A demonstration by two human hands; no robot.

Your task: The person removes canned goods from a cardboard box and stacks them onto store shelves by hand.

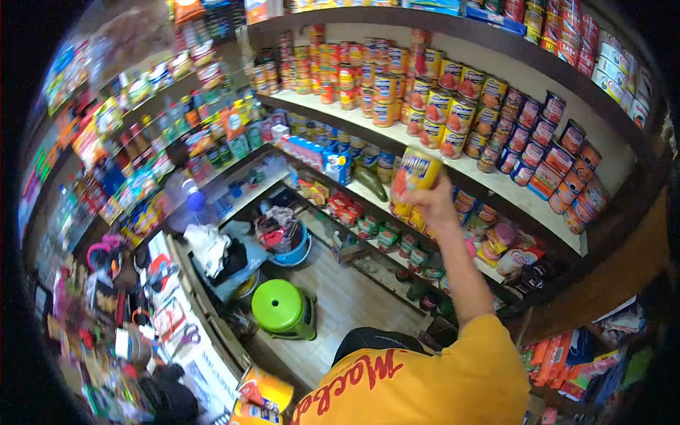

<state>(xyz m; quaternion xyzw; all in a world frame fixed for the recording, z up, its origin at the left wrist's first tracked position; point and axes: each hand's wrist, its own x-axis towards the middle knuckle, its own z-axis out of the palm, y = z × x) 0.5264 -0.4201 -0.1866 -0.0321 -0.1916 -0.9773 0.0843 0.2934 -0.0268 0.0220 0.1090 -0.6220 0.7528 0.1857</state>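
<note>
My right hand (431,200) is closed around a yellow can with a red picture (418,170), raised in front of the shelf. Behind and above it, stacked yellow cans (453,113) fill the middle shelf (496,180). At the bottom, near my yellow shirt (418,382), another larger yellow and red can (265,389) shows, partly cut by the frame edge. The left hand cannot be seen; whether it holds that can is hidden.
A green stool (278,304) stands on the tiled floor (340,283), beside a blue basin (290,253) of cloth. Left is a cluttered counter (205,340) with scissors (188,336). Packed shelves line the left and back walls.
</note>
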